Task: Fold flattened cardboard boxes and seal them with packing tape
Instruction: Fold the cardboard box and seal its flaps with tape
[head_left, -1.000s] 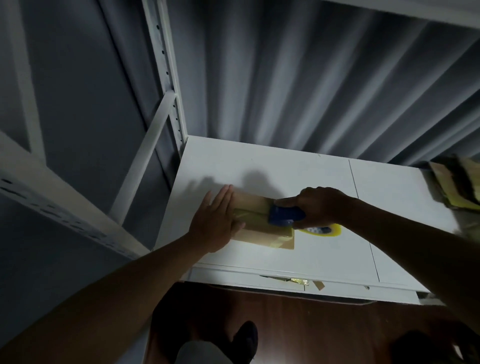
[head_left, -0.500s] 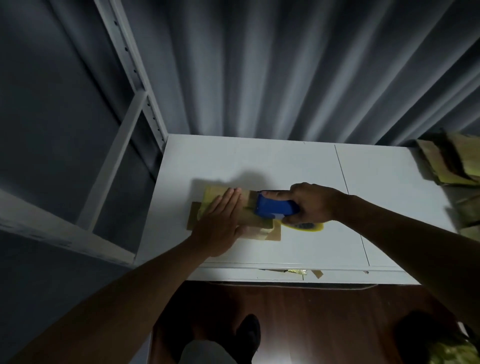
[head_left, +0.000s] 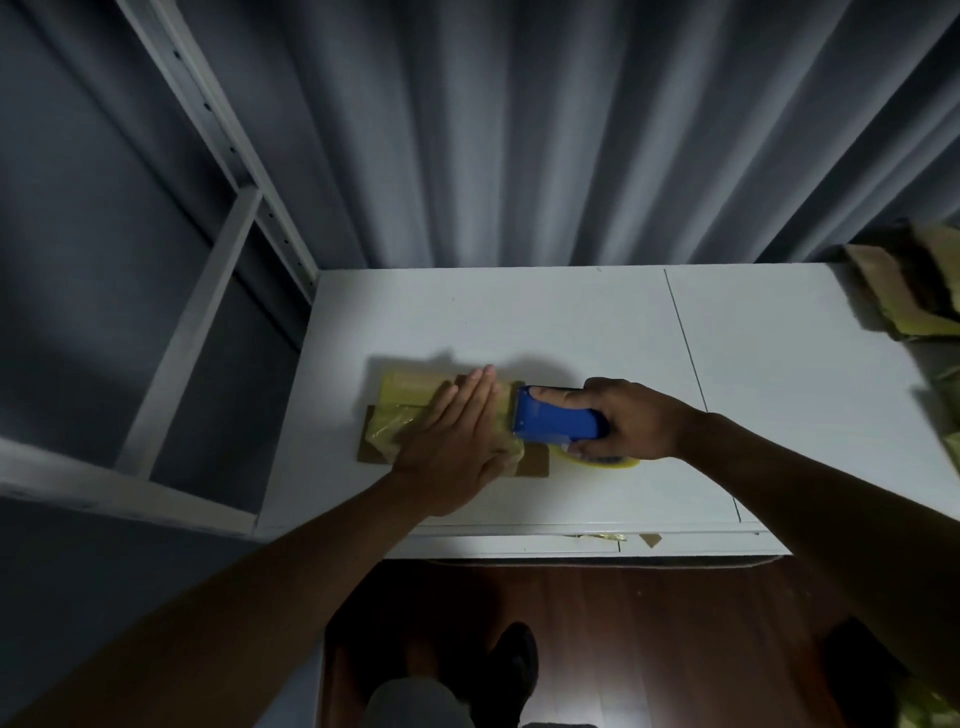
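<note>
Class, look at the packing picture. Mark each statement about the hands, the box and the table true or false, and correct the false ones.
1. The left hand lies flat on the cardboard box. True.
2. The right hand holds a red tape dispenser. False: the tape dispenser is blue.
3. The box rests on a white table. True.
4. The box stands on the wooden floor. False: it is on the table.
5. More cardboard lies at the table's right edge. True.
</note>
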